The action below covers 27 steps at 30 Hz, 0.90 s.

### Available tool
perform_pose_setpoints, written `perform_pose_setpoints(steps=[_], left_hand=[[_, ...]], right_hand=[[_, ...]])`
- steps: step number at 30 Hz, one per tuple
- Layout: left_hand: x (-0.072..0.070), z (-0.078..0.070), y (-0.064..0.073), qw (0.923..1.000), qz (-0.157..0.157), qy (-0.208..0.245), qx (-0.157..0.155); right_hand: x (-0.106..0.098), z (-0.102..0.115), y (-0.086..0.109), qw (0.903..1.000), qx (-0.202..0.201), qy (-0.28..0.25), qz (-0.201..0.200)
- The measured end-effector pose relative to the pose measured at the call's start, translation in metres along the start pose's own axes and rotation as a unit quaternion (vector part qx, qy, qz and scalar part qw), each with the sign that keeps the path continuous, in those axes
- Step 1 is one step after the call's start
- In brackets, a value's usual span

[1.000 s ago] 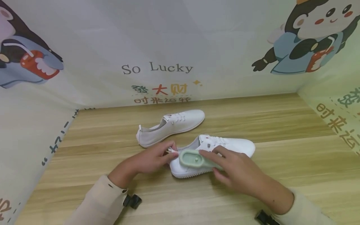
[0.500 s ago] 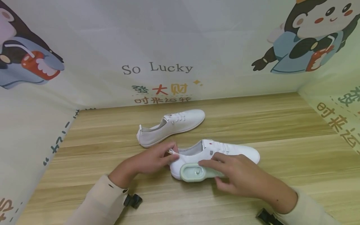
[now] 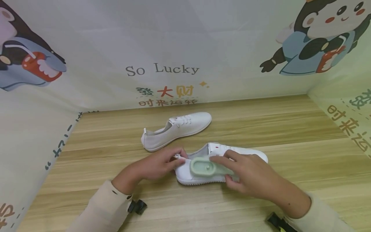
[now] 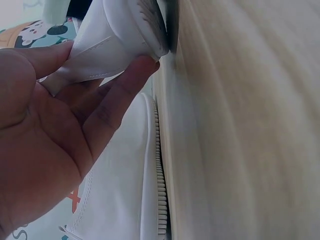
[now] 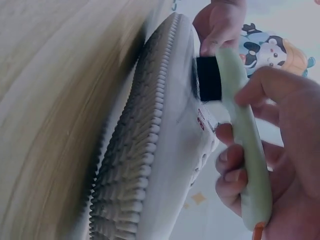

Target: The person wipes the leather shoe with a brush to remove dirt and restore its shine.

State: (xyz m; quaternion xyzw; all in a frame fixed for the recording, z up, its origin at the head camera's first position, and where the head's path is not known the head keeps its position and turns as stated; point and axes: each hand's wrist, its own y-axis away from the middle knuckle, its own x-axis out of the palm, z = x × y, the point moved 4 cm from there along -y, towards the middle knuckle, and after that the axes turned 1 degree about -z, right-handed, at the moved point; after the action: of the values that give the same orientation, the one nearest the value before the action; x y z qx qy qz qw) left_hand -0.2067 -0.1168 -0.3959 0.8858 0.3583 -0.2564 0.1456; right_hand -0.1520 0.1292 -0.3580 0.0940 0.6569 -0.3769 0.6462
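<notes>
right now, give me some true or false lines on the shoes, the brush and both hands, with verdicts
1. The right hand holds a brush. True.
2. The brush is pale green all over. False: its bristles are dark.
3. The left hand grips the near shoe at its back end. True.
4. In the head view, both shoes point left. False: both point right.
5. The far shoe stands upright on the wood surface. True.
6. The brush is over the far shoe. False: it is at the side of the near shoe.
</notes>
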Motion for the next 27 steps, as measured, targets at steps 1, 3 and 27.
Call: perform_pose_setpoints(steps=[1, 3, 27], left_hand=[[-0.0002, -0.0003, 0.0002, 1.0, 0.0, 0.001, -0.002], [-0.0006, -0.0009, 0.0006, 1.0, -0.001, 0.0, 0.001], [-0.0013, -0.0008, 0.0009, 0.9995, -0.012, -0.027, -0.015]], right_hand=[[0.0, 0.0008, 0.0, 0.9999, -0.003, -0.008, 0.01], [0.0001, 0.0026, 0.0002, 0.9994, -0.011, -0.021, 0.027], [-0.0071, -0.0042, 0.0042, 0.9981, 0.052, 0.003, 0.031]])
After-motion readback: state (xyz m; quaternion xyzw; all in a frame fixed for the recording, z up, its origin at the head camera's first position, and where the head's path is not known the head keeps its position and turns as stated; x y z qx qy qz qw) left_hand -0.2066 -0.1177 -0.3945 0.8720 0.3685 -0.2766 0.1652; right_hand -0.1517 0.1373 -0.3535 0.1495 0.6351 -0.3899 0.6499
